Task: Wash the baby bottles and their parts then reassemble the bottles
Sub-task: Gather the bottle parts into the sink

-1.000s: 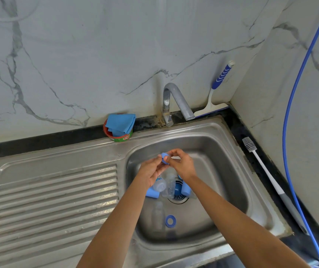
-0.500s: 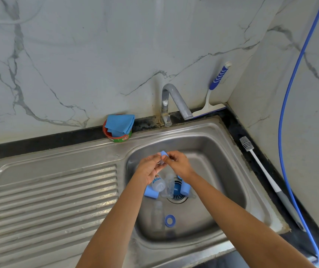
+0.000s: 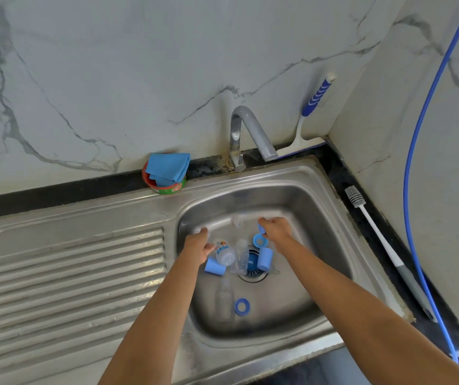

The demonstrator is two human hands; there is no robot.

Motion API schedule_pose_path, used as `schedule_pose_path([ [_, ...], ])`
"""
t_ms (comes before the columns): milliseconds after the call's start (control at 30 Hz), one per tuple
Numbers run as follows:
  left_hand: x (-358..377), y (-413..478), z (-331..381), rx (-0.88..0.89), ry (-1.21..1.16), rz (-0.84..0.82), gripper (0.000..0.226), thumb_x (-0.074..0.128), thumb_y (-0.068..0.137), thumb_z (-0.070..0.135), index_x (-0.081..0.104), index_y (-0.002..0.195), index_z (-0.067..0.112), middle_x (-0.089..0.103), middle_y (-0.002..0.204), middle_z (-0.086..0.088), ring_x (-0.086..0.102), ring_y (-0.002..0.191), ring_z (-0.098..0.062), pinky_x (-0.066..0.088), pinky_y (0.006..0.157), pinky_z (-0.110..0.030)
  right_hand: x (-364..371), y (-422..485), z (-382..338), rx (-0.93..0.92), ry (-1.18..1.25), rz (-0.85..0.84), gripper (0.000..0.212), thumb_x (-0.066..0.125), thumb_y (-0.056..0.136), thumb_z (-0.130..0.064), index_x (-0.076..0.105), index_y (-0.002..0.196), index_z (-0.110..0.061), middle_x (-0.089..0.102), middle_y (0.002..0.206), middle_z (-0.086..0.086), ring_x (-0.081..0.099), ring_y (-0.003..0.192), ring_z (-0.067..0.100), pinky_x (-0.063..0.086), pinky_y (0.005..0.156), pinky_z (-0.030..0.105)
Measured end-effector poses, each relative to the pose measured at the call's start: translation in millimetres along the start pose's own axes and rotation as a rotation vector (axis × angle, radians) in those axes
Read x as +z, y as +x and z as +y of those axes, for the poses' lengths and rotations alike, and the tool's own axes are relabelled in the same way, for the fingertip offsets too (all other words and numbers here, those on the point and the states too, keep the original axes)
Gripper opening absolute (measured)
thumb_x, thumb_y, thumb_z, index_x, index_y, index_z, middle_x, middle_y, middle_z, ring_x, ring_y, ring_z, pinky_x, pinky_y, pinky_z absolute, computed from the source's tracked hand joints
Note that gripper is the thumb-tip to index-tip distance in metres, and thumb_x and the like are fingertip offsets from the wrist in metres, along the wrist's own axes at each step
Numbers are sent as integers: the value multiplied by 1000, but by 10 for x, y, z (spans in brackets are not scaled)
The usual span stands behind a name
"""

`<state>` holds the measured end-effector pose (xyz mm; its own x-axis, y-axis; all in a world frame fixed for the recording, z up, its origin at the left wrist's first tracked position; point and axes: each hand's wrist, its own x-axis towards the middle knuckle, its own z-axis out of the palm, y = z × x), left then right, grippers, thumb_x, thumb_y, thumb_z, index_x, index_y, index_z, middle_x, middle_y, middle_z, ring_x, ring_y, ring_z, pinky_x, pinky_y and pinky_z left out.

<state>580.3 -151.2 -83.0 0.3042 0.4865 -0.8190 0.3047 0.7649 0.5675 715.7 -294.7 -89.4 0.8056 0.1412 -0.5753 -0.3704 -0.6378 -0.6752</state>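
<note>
The right hand [image 3: 275, 232] has its grip pinched on a blue plastic screw ring [image 3: 261, 228], the left hand [image 3: 198, 245] grips a small clear piece [image 3: 201, 230], and the clear printed plastic baby bottle [image 3: 224, 254] lies in the steel sink [image 3: 320, 218] at the nearer left hand's 4 o'clock, long axis roughly 12-to-6.

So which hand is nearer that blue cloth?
Left. The left hand hangs in the sink in front of the blue cloth, slightly right; the right hand is farther right.

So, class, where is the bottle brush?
In the head view, the bottle brush lies on the dark counter right of the sink, along the right wall, beside the blue hose.
</note>
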Motion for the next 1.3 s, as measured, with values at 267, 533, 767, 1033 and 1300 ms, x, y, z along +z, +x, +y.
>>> schedule_pose_path([
  [267, -97, 70, -121, -29, 12, 24, 41, 53, 98, 14, 44, 134, -5, 48, 105, -16, 51, 82, -19, 47, 93, -32, 160, 234, 312, 191, 102, -126, 35, 56, 92, -14, 54, 119, 9, 49, 74, 4, 60, 92, 22, 51, 92, 34],
  [533, -160, -74, -263, -33, 147, -17, 16, 59, 94, 15, 57, 99, 0, 54, 77, -9, 53, 65, -13, 53, 53, -18, 77, 32, 377, 136, 12, -169, 15, 54, 86, 0, 61, 99, 3, 54, 68, 10, 58, 63, 19, 54, 86, 41],
  [767, -150, -308, -286, 10, 330, -111, 14, 60, 94, 17, 57, 83, 9, 53, 72, -4, 50, 61, -12, 47, 44, -14, 25, -357, 304, 99, -119, -379, 7, 54, 90, -3, 57, 85, -2, 55, 69, 11, 58, 61, 15, 52, 57, 22],
  [1033, -309, -352, -360, 27, 441, -145, 6, 56, 95, 16, 58, 92, 11, 52, 75, -3, 49, 60, -9, 48, 48, -14, 28, -550, 445, 82, -151, -383, 15, 49, 87, 1, 52, 75, -6, 52, 69, 12, 56, 58, 17, 49, 54, 23],
  [1300, -357, -320, -489, 28, 453, -135, 15, 55, 96, 16, 53, 81, 15, 53, 76, -4, 51, 65, -10, 47, 62, -20, 61, -566, 604, 22, -269, -361, 8, 51, 87, -1, 54, 80, -4, 53, 71, 12, 53, 60, 18, 50, 64, 27],
])
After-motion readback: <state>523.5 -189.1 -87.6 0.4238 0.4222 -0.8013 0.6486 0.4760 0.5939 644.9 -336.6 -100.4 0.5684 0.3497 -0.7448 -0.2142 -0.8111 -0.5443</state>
